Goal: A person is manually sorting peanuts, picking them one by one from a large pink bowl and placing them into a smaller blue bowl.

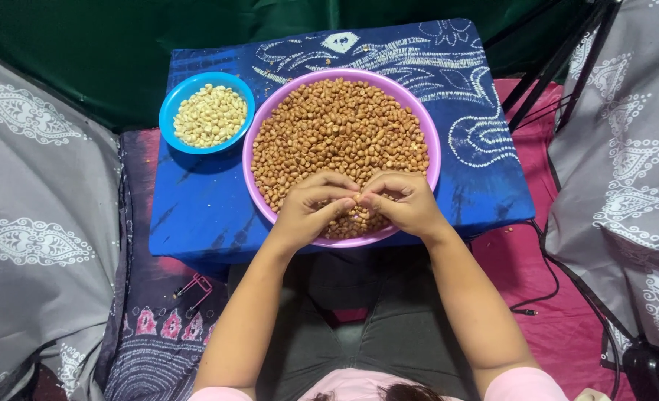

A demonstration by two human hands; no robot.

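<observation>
Head view: two bowls, two hands, one low table.
Left hand (311, 208) and right hand (403, 202) meet fingertip to fingertip, pinching a peanut (358, 200) above the purple bowl's (435, 148) near rim; blue bowl (173, 100) of pale peeled nuts sits far left on the blue cloth (203, 208).

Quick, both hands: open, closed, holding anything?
Left hand: closed, fingertips pinched over the purple bowl of peanuts; contents hidden.
Right hand: closed, pinching likewise; contents hidden.
</observation>
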